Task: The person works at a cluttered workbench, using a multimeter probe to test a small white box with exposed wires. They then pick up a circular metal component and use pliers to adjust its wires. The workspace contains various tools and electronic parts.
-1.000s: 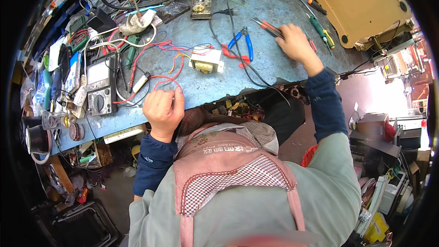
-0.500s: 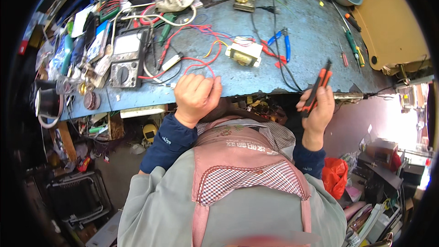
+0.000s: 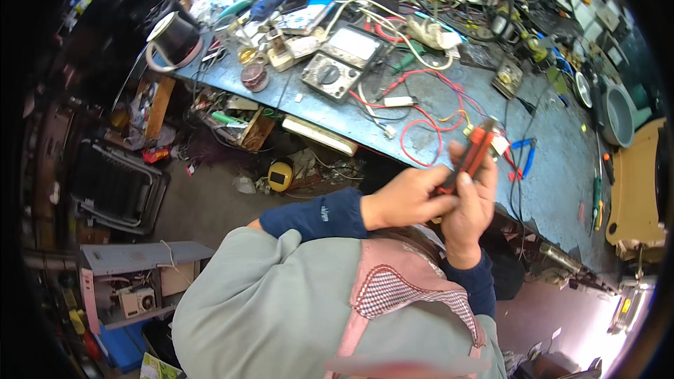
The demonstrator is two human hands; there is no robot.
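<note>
Red-and-black-handled pliers (image 3: 472, 158) are gripped in my right hand (image 3: 469, 214), pointing up and slightly right over the bench edge. My left hand (image 3: 407, 200) meets them from the left, its fingers closed against their lower end. What is inside those left fingers is hidden. Just beyond my hands, a red wire (image 3: 405, 142) loops on the blue bench. A small transformer (image 3: 500, 143) lies partly hidden behind the pliers. To its right rest blue-handled pliers (image 3: 526, 161). Left of the wires sits an analog multimeter (image 3: 337, 67) with a dial and pale display.
The blue bench (image 3: 554, 189) has a cluttered far side. A mug (image 3: 173, 41) and a small round jar (image 3: 254, 77) stand at the left. Screwdrivers (image 3: 598, 196) lie near a tan panel (image 3: 637, 189) at the right. A yellow round object (image 3: 280, 176) is below the bench.
The view has turned, shifting the bench toward the right. My left hand has come across to the pliers in my right hand; the two hands now touch.
</note>
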